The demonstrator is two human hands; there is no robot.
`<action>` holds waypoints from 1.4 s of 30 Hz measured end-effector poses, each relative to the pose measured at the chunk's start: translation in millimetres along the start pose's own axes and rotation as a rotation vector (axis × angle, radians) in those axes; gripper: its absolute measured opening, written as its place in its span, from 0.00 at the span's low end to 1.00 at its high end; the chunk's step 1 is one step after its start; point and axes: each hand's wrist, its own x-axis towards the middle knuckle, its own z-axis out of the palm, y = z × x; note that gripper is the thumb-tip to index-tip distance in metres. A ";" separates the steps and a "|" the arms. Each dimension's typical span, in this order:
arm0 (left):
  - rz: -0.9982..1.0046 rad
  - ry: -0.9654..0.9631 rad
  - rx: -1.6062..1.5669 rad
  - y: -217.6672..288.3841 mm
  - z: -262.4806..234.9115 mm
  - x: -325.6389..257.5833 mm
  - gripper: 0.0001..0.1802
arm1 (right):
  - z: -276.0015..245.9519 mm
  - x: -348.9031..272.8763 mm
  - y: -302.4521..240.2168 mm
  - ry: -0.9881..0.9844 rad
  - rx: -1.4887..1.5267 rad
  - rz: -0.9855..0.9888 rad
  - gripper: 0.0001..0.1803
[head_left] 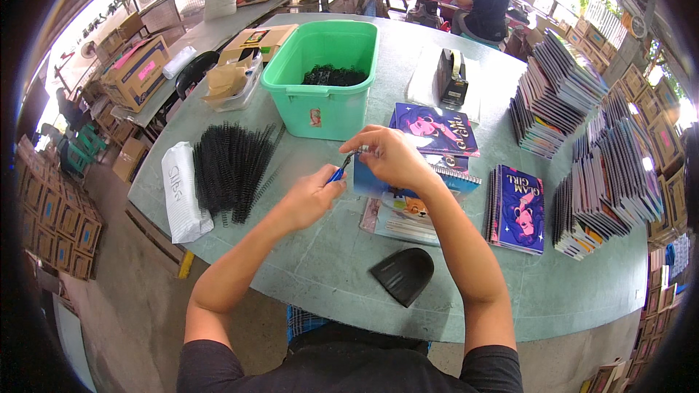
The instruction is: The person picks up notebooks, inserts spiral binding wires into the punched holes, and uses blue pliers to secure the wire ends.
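My left hand [307,198] is closed round blue-handled pliers [337,175], whose dark jaws point up toward my right fingertips. Curled fingers of my right hand [393,156] pinch by the jaws; what they grip is too small to make out. Just below that hand is a blue-covered notebook [370,180], partly hidden by my wrist. It lies over other notebooks, among them one with an orange animal on its cover [415,206]. Behind my right hand lies a purple notebook [435,129]. Loose black binding coils [231,167] are heaped to the left.
A green tub [320,113] holding black coils stands ahead, with a white wrapped pack [183,193] at left. Beyond is a tape dispenser [453,80]. Notebook stacks [611,175] line the right. A black curved piece [404,276] lies near me. A person [486,4] sits far off.
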 end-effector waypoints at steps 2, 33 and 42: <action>0.073 0.060 0.101 -5.1 3.4 4.8 0.18 | 2.8 -0.4 0.4 0.009 -0.029 -0.036 0.16; -0.115 -0.080 -0.349 -82.0 -5.6 -2.3 0.20 | -78.1 -67.7 43.1 0.057 -0.621 0.307 0.17; -0.020 0.030 -0.126 -85.6 32.0 4.5 0.20 | -144.2 -160.5 69.4 0.552 -1.098 0.701 0.13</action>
